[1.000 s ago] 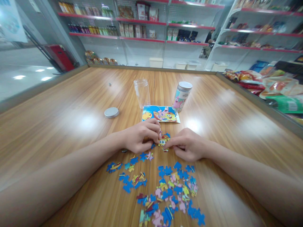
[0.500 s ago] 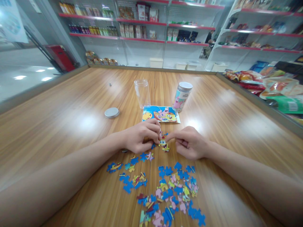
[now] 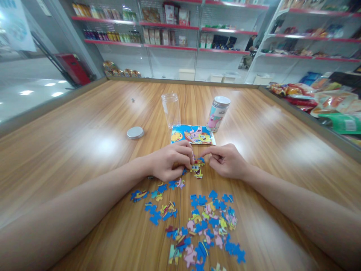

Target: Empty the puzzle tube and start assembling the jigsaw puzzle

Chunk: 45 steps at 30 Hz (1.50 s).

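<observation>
Several joined puzzle pieces [image 3: 196,172] with a yellow cartoon face lie on the table in front of me. My left hand [image 3: 172,161] curls its fingers down at their left edge, gripping a puzzle piece mostly hidden beneath the fingertips. On the other side, my right hand [image 3: 228,162] holds nothing; its index finger stretches toward the top of the joined pieces while the other fingers curl in. Just beyond my hands lies a picture card [image 3: 193,134]. Nearer me are a heap of loose puzzle pieces [image 3: 201,227] and a smaller scatter of blue puzzle pieces [image 3: 153,215].
Behind the card stand a clear open jar [image 3: 171,111] and a lidded printed canister [image 3: 218,114]. A silver lid [image 3: 135,132] lies to the left on the wooden table [image 3: 93,150]. Snack bags [image 3: 335,103] are piled beyond its right edge; stocked shelves [image 3: 169,25] stand behind.
My right index finger has moved from the yellow face up and away toward the top of the joined pieces. My left hand stays at their left edge. The view has shifted slightly.
</observation>
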Each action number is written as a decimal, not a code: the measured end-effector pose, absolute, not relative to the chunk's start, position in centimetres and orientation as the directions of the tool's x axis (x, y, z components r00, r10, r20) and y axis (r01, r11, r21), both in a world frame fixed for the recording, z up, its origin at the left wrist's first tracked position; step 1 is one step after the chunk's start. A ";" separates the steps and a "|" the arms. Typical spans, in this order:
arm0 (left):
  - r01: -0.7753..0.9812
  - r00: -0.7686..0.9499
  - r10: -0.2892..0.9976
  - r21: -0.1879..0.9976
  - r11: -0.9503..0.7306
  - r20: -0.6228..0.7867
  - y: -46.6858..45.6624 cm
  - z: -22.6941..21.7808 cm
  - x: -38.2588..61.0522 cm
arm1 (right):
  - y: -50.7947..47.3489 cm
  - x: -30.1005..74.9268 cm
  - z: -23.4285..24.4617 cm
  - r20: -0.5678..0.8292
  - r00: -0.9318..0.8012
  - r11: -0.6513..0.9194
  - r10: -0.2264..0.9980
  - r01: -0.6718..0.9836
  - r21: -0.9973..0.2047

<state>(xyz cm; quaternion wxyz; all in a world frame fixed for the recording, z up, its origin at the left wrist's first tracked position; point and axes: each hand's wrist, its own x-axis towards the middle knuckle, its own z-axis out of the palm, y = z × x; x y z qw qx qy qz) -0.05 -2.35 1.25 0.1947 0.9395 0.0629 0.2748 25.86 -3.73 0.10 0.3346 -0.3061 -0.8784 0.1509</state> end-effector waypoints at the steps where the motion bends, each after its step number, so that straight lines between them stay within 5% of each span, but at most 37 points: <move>1: 0.023 0.845 0.229 0.396 -0.918 0.484 -2.4 1.4 0.0 | -3.8 25.9 0.1 0.505 -0.609 0.788 0.611 0.413 -0.456; 7: 0.037 0.851 0.223 0.370 -0.928 0.475 -2.7 1.8 0.2 | -4.4 25.5 0.7 0.423 -0.783 0.867 0.455 0.281 -0.413; 29: 0.028 0.846 0.164 0.263 -0.964 0.507 -2.5 1.2 0.1 | -4.3 25.3 0.7 0.361 -0.784 0.809 0.504 0.283 -0.515; 45: 0.069 0.866 0.208 0.303 -0.951 0.456 -2.7 1.2 0.0 | -4.2 25.5 0.7 0.378 -0.775 0.778 0.507 0.222 -0.588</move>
